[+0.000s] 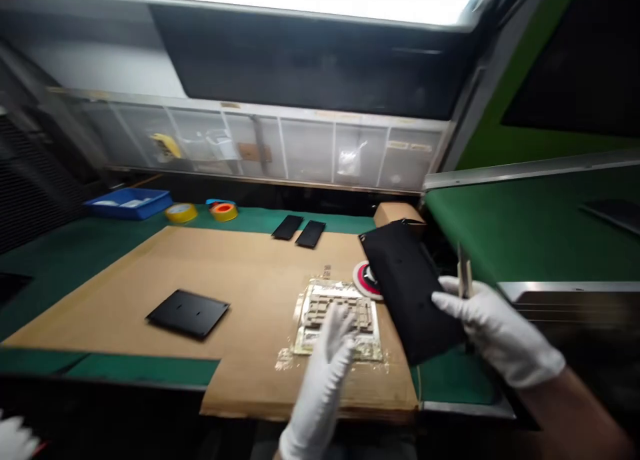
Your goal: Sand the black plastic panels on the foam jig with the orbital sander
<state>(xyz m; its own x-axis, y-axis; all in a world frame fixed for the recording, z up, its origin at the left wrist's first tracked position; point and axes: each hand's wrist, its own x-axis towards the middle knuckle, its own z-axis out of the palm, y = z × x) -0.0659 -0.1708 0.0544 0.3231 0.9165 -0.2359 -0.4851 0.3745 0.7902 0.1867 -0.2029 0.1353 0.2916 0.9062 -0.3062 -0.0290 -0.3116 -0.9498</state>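
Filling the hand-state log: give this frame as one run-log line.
left hand: open, over beige part on foil | right hand: holding black panel | cardboard sheet: second black panel

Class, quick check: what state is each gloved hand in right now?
Left hand: open, fingers spread, holding nothing, above a pack of beige parts.
Right hand: closed, holding a flat black panel.

"What's in the bins [307, 150]?"

"Too blurred to tell — just pale shapes."

"And the gloved hand [15, 439] in the corner?"

"Cut off by the edge — can't tell whose."

"The round pad [367, 280]?"

"Partly hidden — behind the black panel [407, 287]."
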